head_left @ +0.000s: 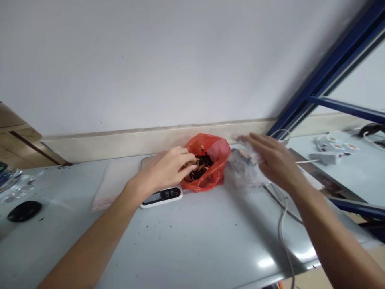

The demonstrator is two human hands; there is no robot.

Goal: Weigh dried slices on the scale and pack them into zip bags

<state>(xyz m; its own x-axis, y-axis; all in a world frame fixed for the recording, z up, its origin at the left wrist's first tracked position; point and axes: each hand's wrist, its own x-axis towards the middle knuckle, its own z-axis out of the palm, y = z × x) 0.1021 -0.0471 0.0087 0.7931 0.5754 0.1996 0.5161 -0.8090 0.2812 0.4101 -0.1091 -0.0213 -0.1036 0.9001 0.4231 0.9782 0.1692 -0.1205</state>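
Observation:
My left hand (pixel 168 166) reaches over a small digital scale (pixel 164 195) into the mouth of a red plastic bag (pixel 210 154). Its fingers are pinched on brown and dark dried pieces (pixel 201 165) inside the bag. My right hand (pixel 272 158) is to the right of the red bag, fingers stretched out, resting on a clear plastic bag (pixel 245 170) with dark bits in it. The right hand is smeared by motion.
A grey table (pixel 192 241) runs along a white wall. A clear empty bag (pixel 110 186) lies left of the scale. A black round object (pixel 24 210) and glassware (pixel 10 180) sit far left. White cables (pixel 281 218), a power strip (pixel 332 150) and a blue frame (pixel 327 76) are at right.

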